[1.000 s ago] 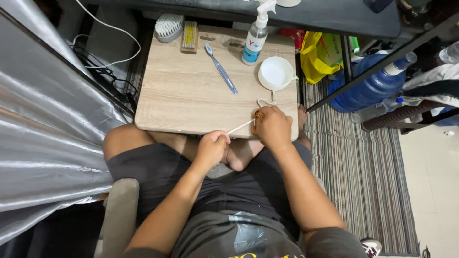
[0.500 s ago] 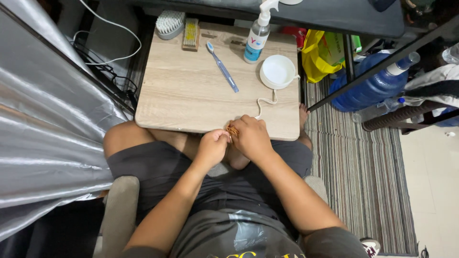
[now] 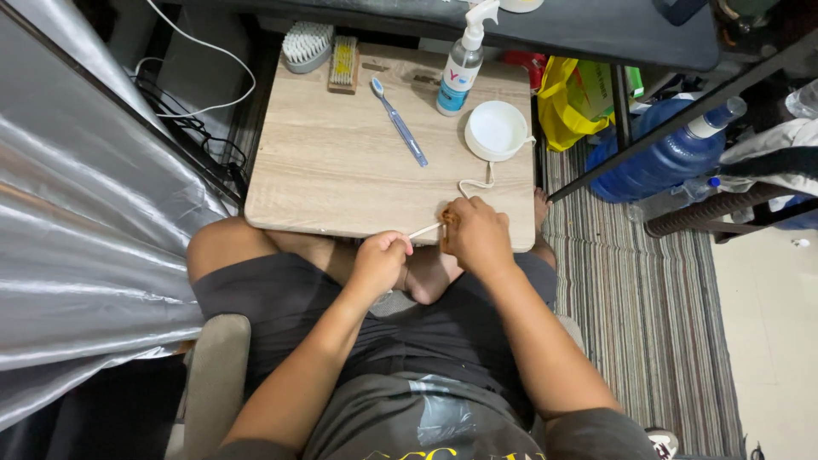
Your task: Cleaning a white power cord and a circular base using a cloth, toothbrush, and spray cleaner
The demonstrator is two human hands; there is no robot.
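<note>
**A:** Head view, looking down. What have your fingers got?

**B:** My left hand [image 3: 381, 260] is clenched on the near end of a white cord [image 3: 423, 231], off the near edge of the small wooden table [image 3: 341, 162], over my lap. My right hand [image 3: 475, 234] is curled on the table's near edge, fingertips pinching a small brown thing [image 3: 448, 220] where the cord meets it. Too small to say what it is.

**A:** And the cord itself?

**B:** Stretched tight between my two hands. Past my right hand it snakes loose up the tabletop toward the white bowl [image 3: 497, 129].

**A:** The step, as you judge it?

**B:** I read it as working the cord at the brown piece: threading or drawing it through. Mid-step, I would say, since slack lies on the far side.

**A:** What would the next move ask of you?

**B:** A steady pinch on the right, and an even pull on the left along the line of the cord, so it doesn't slip.

**A:** Anything else noted?

**B:** Blue toothbrush [image 3: 400, 124], spray bottle [image 3: 460, 68], and two scrubbing brushes [image 3: 307, 44] at the far edge, all well apart from my hands.
</note>
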